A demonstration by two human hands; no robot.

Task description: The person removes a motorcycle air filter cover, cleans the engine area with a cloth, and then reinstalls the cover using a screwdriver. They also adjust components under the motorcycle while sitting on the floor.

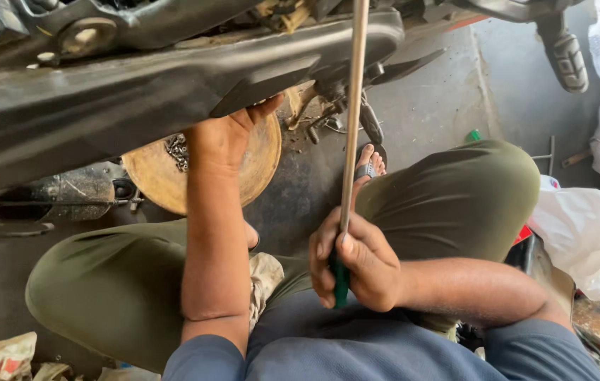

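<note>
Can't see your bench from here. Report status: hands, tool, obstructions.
Right hand gripping long screwdriver by green handle. Left hand under black motorcycle part. Brass dish below.

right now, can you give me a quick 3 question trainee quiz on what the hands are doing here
1. True or false: the right hand grips the green handle of a long screwdriver.
2. Where is the left hand? A) flat on the floor B) up against the underside of the dark motorcycle frame C) on the knee
3. What sits on the floor just behind the left hand?

Key:
1. True
2. B
3. A round tan dish holding small metal parts
</note>
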